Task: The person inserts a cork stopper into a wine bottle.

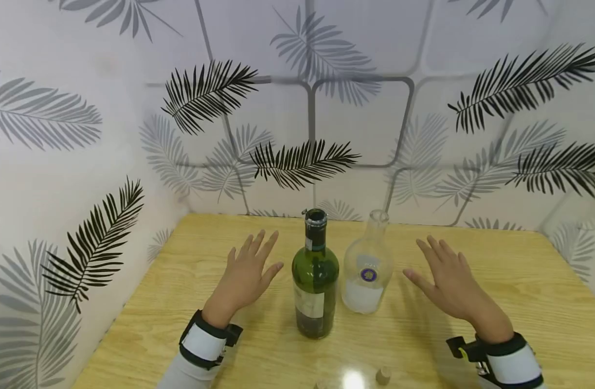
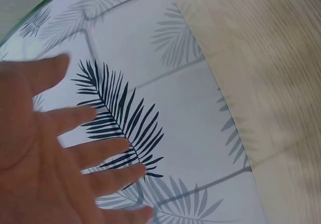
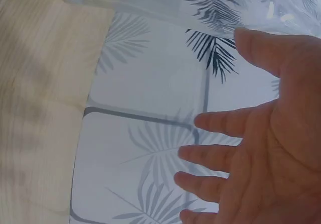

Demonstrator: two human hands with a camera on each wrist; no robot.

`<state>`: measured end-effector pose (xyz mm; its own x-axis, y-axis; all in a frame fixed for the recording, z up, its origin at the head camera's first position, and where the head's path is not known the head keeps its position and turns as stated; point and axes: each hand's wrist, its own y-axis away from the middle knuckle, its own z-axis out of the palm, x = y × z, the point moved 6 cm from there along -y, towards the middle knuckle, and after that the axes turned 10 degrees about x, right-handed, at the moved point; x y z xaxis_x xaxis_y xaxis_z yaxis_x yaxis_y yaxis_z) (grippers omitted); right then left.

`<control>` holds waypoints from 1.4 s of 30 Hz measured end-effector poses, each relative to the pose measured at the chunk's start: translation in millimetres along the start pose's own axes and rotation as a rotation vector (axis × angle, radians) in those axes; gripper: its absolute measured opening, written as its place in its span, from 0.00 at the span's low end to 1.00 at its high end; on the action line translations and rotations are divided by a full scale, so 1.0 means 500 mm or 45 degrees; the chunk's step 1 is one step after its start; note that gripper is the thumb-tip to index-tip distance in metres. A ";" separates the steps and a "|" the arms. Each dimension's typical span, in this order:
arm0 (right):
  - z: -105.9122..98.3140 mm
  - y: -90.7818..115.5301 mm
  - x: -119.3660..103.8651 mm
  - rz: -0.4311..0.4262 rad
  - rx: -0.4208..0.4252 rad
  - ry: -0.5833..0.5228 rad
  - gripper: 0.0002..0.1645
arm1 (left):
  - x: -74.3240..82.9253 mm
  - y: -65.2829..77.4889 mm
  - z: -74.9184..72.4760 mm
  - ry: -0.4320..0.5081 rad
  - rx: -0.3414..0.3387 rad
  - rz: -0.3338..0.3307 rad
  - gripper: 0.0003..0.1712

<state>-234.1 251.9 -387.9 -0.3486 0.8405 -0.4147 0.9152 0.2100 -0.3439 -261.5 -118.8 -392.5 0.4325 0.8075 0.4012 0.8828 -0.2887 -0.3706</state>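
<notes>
Left side: my left fingers (image 2: 100,152) are bare, with rounded tips. On that wrist I wear a broad left cuff (image 1: 205,341), white across the middle and edged in black along both borders. A small black block (image 1: 234,335) projects on the thumb side, with a small metallic fitting (image 1: 223,354) just beside it. Below the cuff is a pale, whitish-grey sleeve (image 1: 185,375).

Right side: my right fingers (image 3: 223,122) are likewise bare; creases mark the right palm (image 3: 281,174). The right cuff (image 1: 515,368) matches in white and black. Its black clip (image 1: 455,347) carries a yellow-green accent (image 1: 465,354); a shiny metal fastener (image 1: 482,368) sits close by. Lettering: none legible to me.
</notes>
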 end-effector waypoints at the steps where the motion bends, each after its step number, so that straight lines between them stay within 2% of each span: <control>1: -0.007 -0.003 -0.007 -0.017 0.033 -0.050 0.47 | 0.005 -0.004 -0.007 0.070 0.053 0.026 0.38; 4: -0.029 -0.013 -0.037 -0.077 0.144 -0.274 0.47 | 0.031 -0.011 -0.033 0.384 0.208 0.125 0.38; 6: -0.037 -0.020 -0.062 -0.111 0.197 -0.444 0.49 | 0.054 -0.013 -0.043 0.639 0.249 0.189 0.40; 9: -0.029 -0.032 -0.096 -0.116 0.225 -0.623 0.53 | 0.089 -0.012 -0.043 0.928 0.235 0.257 0.48; 12: -0.006 -0.041 -0.117 -0.080 0.218 -0.696 0.52 | 0.114 -0.012 -0.028 1.082 0.164 0.239 0.53; 18: 0.036 -0.045 -0.128 -0.045 0.194 -0.717 0.40 | 0.141 -0.010 -0.002 1.152 0.043 0.180 0.43; 22: 0.043 -0.046 -0.129 -0.034 0.199 -0.708 0.39 | 0.145 -0.010 0.007 1.194 -0.005 0.169 0.37; 27: 0.048 -0.048 -0.126 0.005 0.204 -0.679 0.39 | 0.145 -0.011 0.010 1.221 -0.024 0.137 0.36; 34: 0.061 -0.046 -0.118 0.035 0.186 -0.641 0.38 | 0.148 -0.009 0.009 1.237 -0.038 0.135 0.37; 42: 0.046 -0.053 -0.096 0.019 0.160 -0.605 0.37 | 0.151 -0.011 0.007 1.219 -0.050 0.130 0.35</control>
<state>-246.4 194.4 -378.0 -0.4158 0.5158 -0.7490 0.8998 0.1132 -0.4214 -234.5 -54.6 -363.1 0.4589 0.0204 0.8882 0.8304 -0.3653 -0.4206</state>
